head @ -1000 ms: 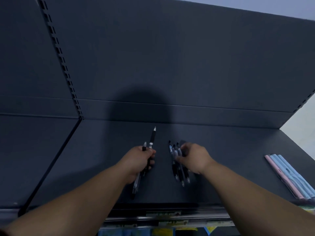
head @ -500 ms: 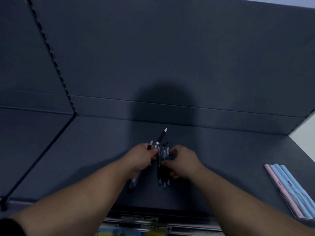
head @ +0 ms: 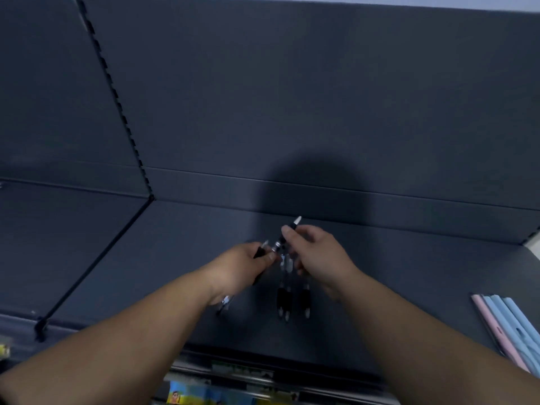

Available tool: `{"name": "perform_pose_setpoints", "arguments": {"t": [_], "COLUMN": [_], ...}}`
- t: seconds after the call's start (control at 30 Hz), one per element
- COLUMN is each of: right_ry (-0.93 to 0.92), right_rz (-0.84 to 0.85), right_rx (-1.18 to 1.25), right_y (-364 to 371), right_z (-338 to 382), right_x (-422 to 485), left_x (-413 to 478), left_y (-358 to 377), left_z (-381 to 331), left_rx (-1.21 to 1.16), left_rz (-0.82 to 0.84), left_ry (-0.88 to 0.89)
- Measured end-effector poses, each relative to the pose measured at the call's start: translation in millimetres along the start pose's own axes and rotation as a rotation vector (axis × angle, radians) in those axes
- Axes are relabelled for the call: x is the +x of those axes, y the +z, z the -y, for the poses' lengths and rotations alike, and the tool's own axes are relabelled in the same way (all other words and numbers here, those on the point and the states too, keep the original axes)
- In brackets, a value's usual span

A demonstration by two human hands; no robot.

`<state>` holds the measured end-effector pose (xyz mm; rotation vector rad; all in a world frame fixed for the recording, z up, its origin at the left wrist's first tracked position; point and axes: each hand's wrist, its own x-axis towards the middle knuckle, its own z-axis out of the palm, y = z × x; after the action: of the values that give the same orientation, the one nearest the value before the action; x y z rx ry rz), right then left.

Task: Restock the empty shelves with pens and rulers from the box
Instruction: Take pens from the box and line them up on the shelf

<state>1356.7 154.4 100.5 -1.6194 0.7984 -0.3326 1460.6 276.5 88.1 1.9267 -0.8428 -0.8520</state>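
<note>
left hand [head: 242, 267] grips light, stiff, slick pens [head: 278, 243] mid-barrel, right hand [head: 318, 252] seems to pinch one's tip

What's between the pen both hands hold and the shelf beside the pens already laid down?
Nothing visible. The right hand pinches the pen near its tip while the left hand grips it lower down, over the laid pens. Bare shelf lies open to their right; the rulers sit far off at its right end.
</note>
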Motion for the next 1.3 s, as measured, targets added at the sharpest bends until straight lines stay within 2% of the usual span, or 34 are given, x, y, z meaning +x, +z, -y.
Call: {"name": "perform_pose_setpoints", "arguments": {"t": [0.07, 0.13, 0.17, 0.27, 0.37, 0.5, 0.63, 0.73, 0.83, 0.93, 1.07, 1.13, 1.2, 1.3], "right_ry": [-0.002, -0.023, -0.035, -0.122, -0.208, -0.192, -0.106, -0.062, -0.022, -0.011, -0.032, -0.053, -0.069, 0.057], "right_rz": [0.017, -0.051, -0.108, -0.259, -0.281, -0.270, -0.286, -0.253, -0.204, -0.195, -0.163, -0.204, -0.337, -0.430], "right_rx": [0.056, 0.052, 0.047, -0.087, -0.406, -0.582, -0.666, -0.727, -0.807, -0.847, -0.783, -0.746, -0.724, -0.772], "right_y": [7, 14, 17, 26, 43, 63, 73, 80, 83, 83, 82, 76, 62, 33], "right_z": [8, 14, 15, 11, -6, -23, -26, -24, -23, -20, -21, -18, -17, -20], "right_x": [-4, -8, -10, -18, -29, -38, -43, -41, -37, -32, -24, -22, -21, -18], "left_x": [-3, -5, -6, -10, -6, -3, -2, 1, 5, 9, 12, 15, 18, 20], "left_y": [-9, -24, -31, -50, -55, -57, -63, -67, -66, -64, -61, -60, -57, -50], "left_z": [-2, 0, 2, 16, 36, 58, 71, 76, 79, 78, 75, 74, 73, 69], "left_rx": [0.235, 0.536, 0.613, 0.571, 0.626, 0.628, 0.624, 0.602, 0.682, 0.611, 0.551, 0.536, 0.495, 0.450], "left_rz": [0.007, -0.101, -0.167, -0.252, -0.177, 0.079, 0.203, 0.162, 0.102, 0.122, 0.187, 0.193, 0.150, 0.034], "left_ry": [0.099, 0.208, 0.246, 0.409, 0.541, 0.505, 0.554, 0.546, 0.517, 0.565, 0.605, 0.590, 0.549, 0.439]}}
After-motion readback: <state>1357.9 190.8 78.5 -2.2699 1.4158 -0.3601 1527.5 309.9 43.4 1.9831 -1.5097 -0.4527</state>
